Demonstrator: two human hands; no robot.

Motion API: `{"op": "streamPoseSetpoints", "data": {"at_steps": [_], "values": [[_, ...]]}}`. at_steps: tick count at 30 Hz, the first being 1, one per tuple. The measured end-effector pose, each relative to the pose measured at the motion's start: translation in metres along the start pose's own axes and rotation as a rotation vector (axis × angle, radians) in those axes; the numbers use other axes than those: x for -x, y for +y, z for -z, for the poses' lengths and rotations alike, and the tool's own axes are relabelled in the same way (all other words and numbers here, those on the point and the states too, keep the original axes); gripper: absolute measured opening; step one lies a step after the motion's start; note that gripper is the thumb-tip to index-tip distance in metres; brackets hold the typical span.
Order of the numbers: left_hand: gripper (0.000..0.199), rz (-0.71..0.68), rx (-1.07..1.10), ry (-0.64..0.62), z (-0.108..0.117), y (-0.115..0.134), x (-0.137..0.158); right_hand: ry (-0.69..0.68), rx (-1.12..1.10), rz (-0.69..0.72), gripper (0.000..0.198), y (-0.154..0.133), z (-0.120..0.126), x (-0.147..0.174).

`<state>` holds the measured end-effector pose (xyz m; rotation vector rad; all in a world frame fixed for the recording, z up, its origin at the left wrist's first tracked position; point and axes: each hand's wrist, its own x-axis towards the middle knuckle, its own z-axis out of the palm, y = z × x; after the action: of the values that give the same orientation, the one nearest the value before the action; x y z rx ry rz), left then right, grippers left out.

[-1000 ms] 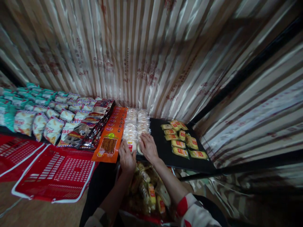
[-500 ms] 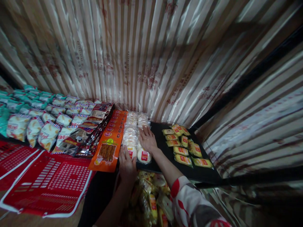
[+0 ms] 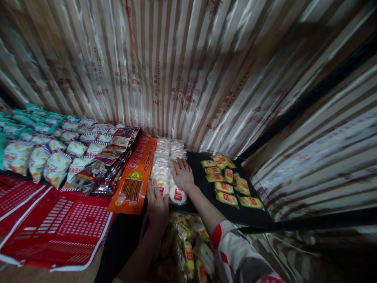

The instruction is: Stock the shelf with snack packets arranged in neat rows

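Two rows of clear-wrapped round white snacks (image 3: 178,195) with red labels lie on a black shelf (image 3: 196,196). My left hand (image 3: 157,202) rests at the front of the left row, fingers stretched flat against the front white packet (image 3: 161,187). Farther back, my right hand (image 3: 183,173) lies on the right row's outer side, its fingers extended over the wrappers. Neither hand grips a packet. Just left of the rows is a flat orange snack bag (image 3: 132,177) with brown sticks pictured on it.
Several yellow-wrapped packets (image 3: 225,187) lie on the shelf's right. Dark red-brown bags (image 3: 118,161) and white snack bags (image 3: 57,167) fill the left. Red baskets (image 3: 67,232) stand below, and a bag of yellow packets (image 3: 188,251) sits under my arms. A striped curtain (image 3: 165,70) hangs behind.
The view has shifted slightly. Both hands stay in nearly the same places on the white packets, and the rows look unchanged.
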<state>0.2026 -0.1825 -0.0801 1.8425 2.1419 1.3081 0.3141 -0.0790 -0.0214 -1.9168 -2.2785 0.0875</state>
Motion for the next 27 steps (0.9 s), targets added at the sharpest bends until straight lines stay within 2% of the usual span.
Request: {"op": "streamPoseSetpoints", "data": {"at_steps": [4,9,13,18,21,23,25,27], "values": [[0.058,-0.032,-0.02,-0.011,0.005,0.0,0.0,0.061,-0.021,0.022,0.047,0.0,0.001,0.001],[0.06,-0.035,-0.058,-0.071,0.011,-0.004,0.001,0.256,-0.146,0.023,0.044,0.004,0.005,0.018],[0.058,-0.063,-0.052,-0.108,0.019,-0.004,0.005,0.416,-0.311,0.004,0.042,0.015,0.008,0.058],[0.052,-0.079,-0.032,-0.119,0.035,0.003,0.012,0.524,-0.449,-0.047,0.036,0.037,0.002,0.135],[0.042,-0.081,-0.006,-0.114,0.043,0.008,0.022,0.517,-0.517,-0.157,0.033,0.05,-0.014,0.183],[0.036,-0.115,0.055,-0.136,0.045,0.01,0.035,0.461,-0.541,-0.274,0.031,0.058,-0.031,0.209],[0.032,-0.169,0.13,-0.213,0.043,0.012,0.055,0.357,-0.539,-0.379,0.031,0.066,-0.05,0.227],[0.031,-0.208,0.17,-0.354,0.039,0.015,0.079,0.226,-0.497,-0.444,0.031,0.073,-0.068,0.234]]}}
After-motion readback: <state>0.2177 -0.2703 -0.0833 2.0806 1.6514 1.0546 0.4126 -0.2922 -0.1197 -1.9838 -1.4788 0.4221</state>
